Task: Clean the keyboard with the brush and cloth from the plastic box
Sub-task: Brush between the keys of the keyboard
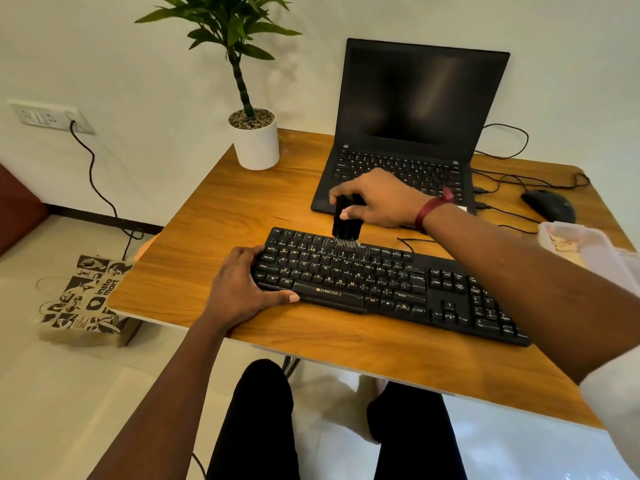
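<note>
A black keyboard (388, 285) lies across the middle of the wooden table (214, 216). My right hand (377, 199) grips a black brush (346, 223) by its top, with the bristles touching the keyboard's upper row of keys. My left hand (242, 289) holds the keyboard's left end, the thumb along its front edge and the fingers over the corner. The clear plastic box (581, 244) sits at the table's right edge, partly hidden behind my right forearm, with something pale inside that I cannot make out.
An open black laptop (415, 133) stands behind the keyboard. A black mouse (549, 204) and its cables lie at the back right. A potted plant (256, 140) is at the back left corner. A printed paper bag (86, 299) stands on the floor, left of the table.
</note>
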